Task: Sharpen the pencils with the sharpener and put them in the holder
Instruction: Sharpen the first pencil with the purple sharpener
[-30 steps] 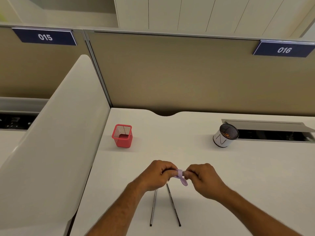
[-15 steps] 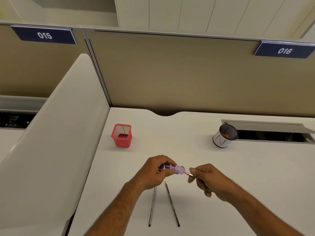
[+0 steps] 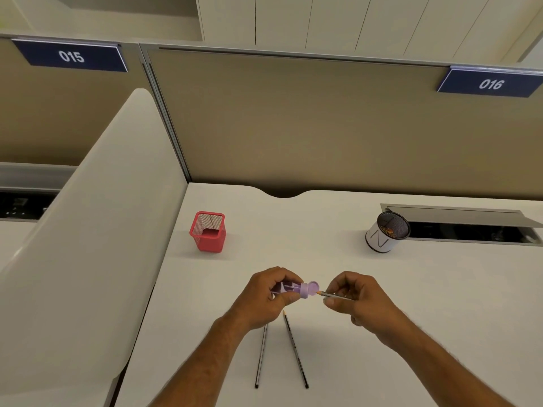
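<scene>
Since a moment before, my right hand [image 3: 357, 301] had drawn its pinched pencil [image 3: 332, 295] just clear of the purple sharpener [image 3: 296, 289] gripped in my left hand [image 3: 266, 298]. The red mesh holder [image 3: 208, 232] held one pencil; the white cup [image 3: 385, 233] held shavings.

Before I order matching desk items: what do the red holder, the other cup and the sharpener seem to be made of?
The red holder looks like painted wire mesh: its walls are see-through grid. The cup has a dark mesh-like inside with a white, matte wrap, possibly paper. The sharpener in the left hand looks like translucent purple plastic, smooth and slightly glossy.
</scene>
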